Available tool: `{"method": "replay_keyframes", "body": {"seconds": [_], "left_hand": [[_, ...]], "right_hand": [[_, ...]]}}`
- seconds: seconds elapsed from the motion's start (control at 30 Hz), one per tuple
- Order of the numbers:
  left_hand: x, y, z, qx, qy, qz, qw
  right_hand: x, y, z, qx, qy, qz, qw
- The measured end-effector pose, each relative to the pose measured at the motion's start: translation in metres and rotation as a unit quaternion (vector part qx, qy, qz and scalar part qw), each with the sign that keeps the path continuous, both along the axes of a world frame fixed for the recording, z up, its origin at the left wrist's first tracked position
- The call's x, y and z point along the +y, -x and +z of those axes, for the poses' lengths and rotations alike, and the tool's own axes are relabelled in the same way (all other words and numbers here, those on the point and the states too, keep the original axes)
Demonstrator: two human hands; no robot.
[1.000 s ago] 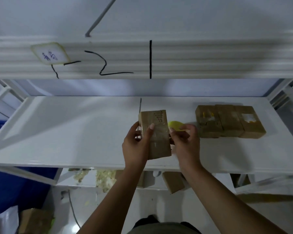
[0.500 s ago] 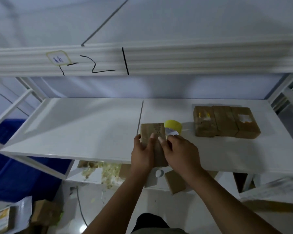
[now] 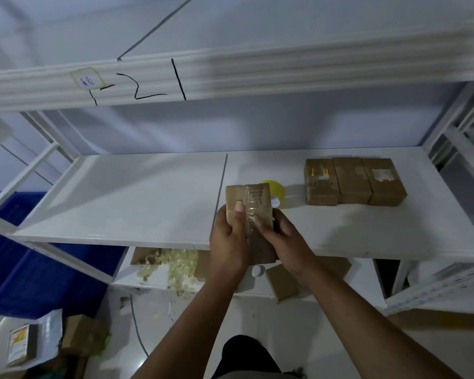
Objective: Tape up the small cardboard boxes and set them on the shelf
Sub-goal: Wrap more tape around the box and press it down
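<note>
I hold a small brown cardboard box (image 3: pixel 248 203) upright over the front edge of the white shelf (image 3: pixel 126 195). A strip of clear tape runs down its face. My left hand (image 3: pixel 229 239) grips its left side, thumb on the front. My right hand (image 3: pixel 282 239) holds the right side, with its thumb on the tape strip. A yellow tape roll (image 3: pixel 276 193) lies on the shelf just behind the box. Three more brown boxes (image 3: pixel 353 184) stand side by side at the shelf's right end.
An upper shelf beam (image 3: pixel 230 75) with black marks and a label hangs overhead. Below the shelf, a lower level holds loose cardboard boxes (image 3: pixel 282 283), a white cap and crumpled tape scraps (image 3: pixel 175 266). A blue bin (image 3: pixel 39 263) is at lower left; white frame uprights stand right.
My right hand has come off the tape roll onto the box's front and slid down the tape strip. The roll now rests on the shelf behind the box. My view has tilted downward.
</note>
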State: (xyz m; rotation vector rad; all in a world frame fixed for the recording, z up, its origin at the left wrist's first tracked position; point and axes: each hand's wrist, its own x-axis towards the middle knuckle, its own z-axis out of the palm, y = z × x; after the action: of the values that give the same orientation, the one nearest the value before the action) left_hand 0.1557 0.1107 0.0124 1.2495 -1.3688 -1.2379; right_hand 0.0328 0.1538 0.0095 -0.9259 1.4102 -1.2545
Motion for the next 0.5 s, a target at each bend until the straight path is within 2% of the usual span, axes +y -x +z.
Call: {"method": "replay_keyframes", "body": {"seconds": [0.13, 0.23, 0.3, 0.33, 0.4, 0.5], "left_hand": [[0.002, -0.007, 0.008, -0.038, -0.015, -0.014, 0.999], [0.002, -0.013, 0.009, -0.091, -0.023, -0.032, 0.995], [0.005, -0.018, 0.011, -0.145, -0.008, -0.013, 0.989], [0.008, -0.020, 0.014, -0.128, -0.015, -0.011, 0.992], [0.012, -0.023, 0.019, -0.041, -0.058, -0.063, 0.996], [0.011, -0.032, 0.021, 0.040, -0.094, -0.128, 0.987]], "right_hand": [[0.013, 0.000, 0.003, -0.113, 0.010, 0.025, 0.993], [0.014, -0.003, 0.002, -0.077, 0.002, -0.021, 0.997], [0.013, -0.007, 0.000, 0.015, -0.009, -0.085, 0.996], [0.013, -0.009, -0.001, 0.072, -0.007, -0.111, 0.991], [0.017, -0.016, -0.001, 0.190, 0.023, -0.125, 0.974], [0.019, -0.027, -0.004, 0.382, 0.148, -0.071, 0.910]]}}
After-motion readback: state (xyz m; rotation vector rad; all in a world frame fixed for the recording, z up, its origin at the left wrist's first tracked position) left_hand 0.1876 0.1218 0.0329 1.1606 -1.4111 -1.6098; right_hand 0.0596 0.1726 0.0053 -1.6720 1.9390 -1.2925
